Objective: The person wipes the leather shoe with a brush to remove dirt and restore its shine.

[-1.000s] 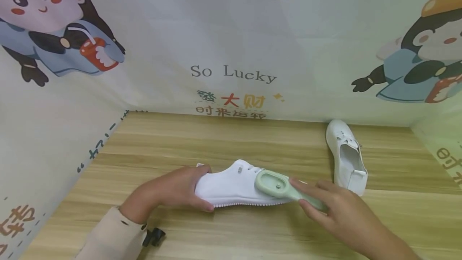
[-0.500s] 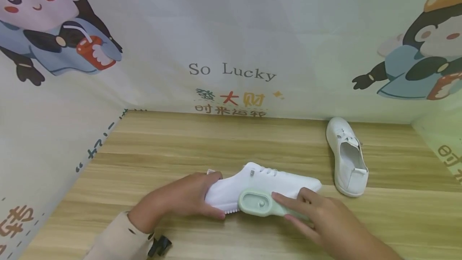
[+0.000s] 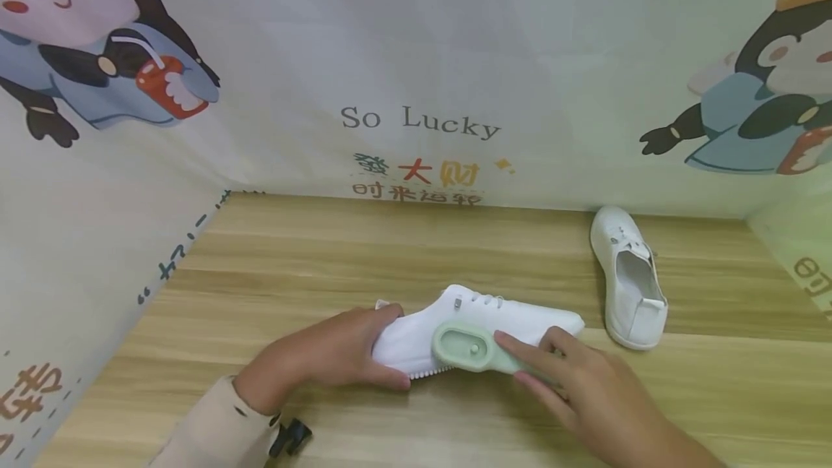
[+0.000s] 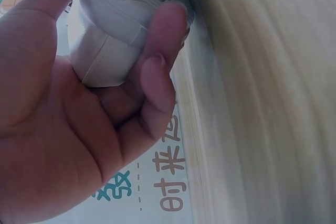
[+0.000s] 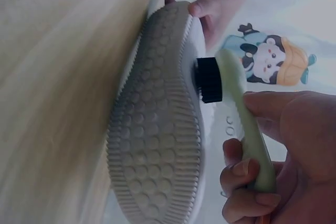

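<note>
My left hand [image 3: 347, 352] grips a white lace-up shoe [image 3: 520, 320] by its heel, the toe pointing right. In the left wrist view, fingers curl round the heel [image 4: 113, 51]. My right hand [image 3: 591, 388] holds a pale green brush [image 3: 464, 347] by its handle, forefinger along the back. Seen from the right wrist, the brush's black bristles [image 5: 210, 80] touch the shoe's side just above the sole [image 5: 152, 129], which is studded with round bumps. The right hand's fingers wrap the green handle [image 5: 257, 150].
A second white shoe [image 3: 633, 287] rests on the wood-grain surface [image 3: 292, 258] at the back right, toe to the wall. Printed cloth walls [image 3: 279, 92] enclose the left, back and right. A small black object [image 3: 292, 438] is by the left sleeve [image 3: 214, 432].
The brush has gone from the shoe's front part back along its side toward the heel, then slightly up. The left hand and gripped shoe have shifted a little right.
</note>
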Demonstrator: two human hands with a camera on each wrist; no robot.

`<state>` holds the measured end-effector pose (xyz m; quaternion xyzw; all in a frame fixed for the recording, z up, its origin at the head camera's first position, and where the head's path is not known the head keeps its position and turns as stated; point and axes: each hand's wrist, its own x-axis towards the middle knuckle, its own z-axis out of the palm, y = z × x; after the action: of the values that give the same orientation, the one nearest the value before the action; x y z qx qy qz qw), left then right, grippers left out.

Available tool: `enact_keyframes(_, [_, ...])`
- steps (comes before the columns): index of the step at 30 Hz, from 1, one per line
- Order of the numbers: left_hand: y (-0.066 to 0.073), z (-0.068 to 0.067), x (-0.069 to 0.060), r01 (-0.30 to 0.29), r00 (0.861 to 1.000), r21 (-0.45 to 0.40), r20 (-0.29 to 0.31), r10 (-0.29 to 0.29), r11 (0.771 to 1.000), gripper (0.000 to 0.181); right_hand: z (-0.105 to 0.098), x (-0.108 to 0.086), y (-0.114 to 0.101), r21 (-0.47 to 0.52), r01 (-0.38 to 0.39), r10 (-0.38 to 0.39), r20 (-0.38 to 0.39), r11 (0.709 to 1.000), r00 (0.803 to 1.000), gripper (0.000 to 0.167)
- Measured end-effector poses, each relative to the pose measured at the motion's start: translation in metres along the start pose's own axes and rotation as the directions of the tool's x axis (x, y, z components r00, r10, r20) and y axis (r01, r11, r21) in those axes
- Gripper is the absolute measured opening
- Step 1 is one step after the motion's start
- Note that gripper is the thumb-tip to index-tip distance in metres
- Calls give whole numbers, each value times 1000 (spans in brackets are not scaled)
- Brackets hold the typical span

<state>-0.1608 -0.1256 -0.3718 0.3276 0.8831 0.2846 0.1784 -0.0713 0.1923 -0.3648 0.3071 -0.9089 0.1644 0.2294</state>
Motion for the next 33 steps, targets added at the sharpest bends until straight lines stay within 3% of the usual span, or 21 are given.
enact_keyframes(7, [-3, -2, 2, 3, 1000, -15, 8, -3, 1000, 54, -18, 1, 8, -88, -101, 104, 25, 991, 994, 46])
enact_keyframes(14, [-4, -5, 3, 9, 1000, -23, 10, -9, 1000, 57, -37, 2, 14, -127, -246, 261, 117, 961, 958, 45])
enact_keyframes(24, [-4, -4, 3, 7, 1000, -26, 10, -7, 1000, 58, -25, -2, 9, -75, -132, 137, 73, 988, 988, 57])
enact_keyframes(33, [-5, 0, 3, -3, 1000, -26, 13, 3, 1000, 58, -14, -4, 1, 8, -71, 68, 172, 997, 983, 62])
